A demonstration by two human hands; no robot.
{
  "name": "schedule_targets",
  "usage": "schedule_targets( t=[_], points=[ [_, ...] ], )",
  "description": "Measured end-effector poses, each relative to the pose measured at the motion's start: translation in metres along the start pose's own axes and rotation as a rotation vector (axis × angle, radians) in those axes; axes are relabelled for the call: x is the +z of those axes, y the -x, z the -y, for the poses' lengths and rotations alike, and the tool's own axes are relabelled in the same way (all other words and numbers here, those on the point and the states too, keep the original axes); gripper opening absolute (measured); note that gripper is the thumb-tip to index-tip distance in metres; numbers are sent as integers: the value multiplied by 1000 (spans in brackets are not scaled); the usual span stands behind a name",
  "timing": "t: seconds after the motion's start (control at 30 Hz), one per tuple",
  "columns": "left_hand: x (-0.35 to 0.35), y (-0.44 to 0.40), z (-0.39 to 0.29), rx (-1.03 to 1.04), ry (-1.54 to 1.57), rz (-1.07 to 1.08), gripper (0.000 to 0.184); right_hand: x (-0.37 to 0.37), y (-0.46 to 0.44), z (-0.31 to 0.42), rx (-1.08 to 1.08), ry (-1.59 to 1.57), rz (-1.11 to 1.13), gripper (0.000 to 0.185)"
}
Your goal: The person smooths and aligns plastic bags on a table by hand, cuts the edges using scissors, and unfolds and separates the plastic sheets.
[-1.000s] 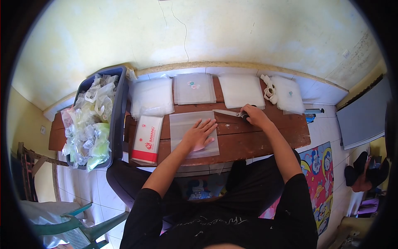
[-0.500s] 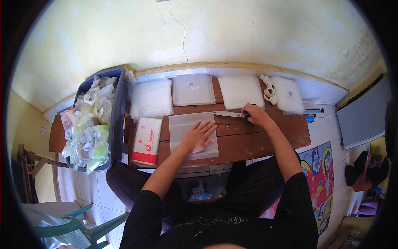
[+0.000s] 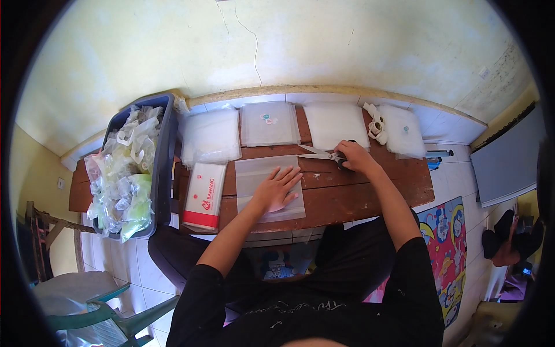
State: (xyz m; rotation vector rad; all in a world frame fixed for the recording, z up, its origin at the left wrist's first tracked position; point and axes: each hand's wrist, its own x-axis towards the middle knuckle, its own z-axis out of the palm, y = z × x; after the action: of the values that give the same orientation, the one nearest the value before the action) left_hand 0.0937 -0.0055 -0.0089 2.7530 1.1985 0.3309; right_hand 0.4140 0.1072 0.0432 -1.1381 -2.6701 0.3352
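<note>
My left hand [image 3: 278,191] lies flat with fingers stretched out on a clear plastic sheet or bag [image 3: 247,194] on the brown wooden table [image 3: 326,202]. In my right hand [image 3: 355,157] is a pair of scissors [image 3: 328,155], gripped by the dark handles. Their blades point left, spread apart, with the tips just above the sheet's upper right corner. A white and red packet [image 3: 203,194] marked "BAWANG" lies to the left of the sheet.
Stacks of clear plastic bags [image 3: 211,136] line the table's back edge, among them a middle stack [image 3: 269,130] and a right stack [image 3: 335,124]. White rolls or handles [image 3: 377,124] lie beside them. A dark tub [image 3: 165,150] full of plastic stands at the left.
The scissors' blades have spread apart in my right hand. My left hand keeps its place on the sheet.
</note>
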Motion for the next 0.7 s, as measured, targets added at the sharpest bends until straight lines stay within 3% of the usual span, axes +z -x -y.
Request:
schedule_targets(
  t=[0.7],
  points=[
    [-2,-1,0,-7,20,8,63,22,-38,7,-99,6,9,42]
  ],
)
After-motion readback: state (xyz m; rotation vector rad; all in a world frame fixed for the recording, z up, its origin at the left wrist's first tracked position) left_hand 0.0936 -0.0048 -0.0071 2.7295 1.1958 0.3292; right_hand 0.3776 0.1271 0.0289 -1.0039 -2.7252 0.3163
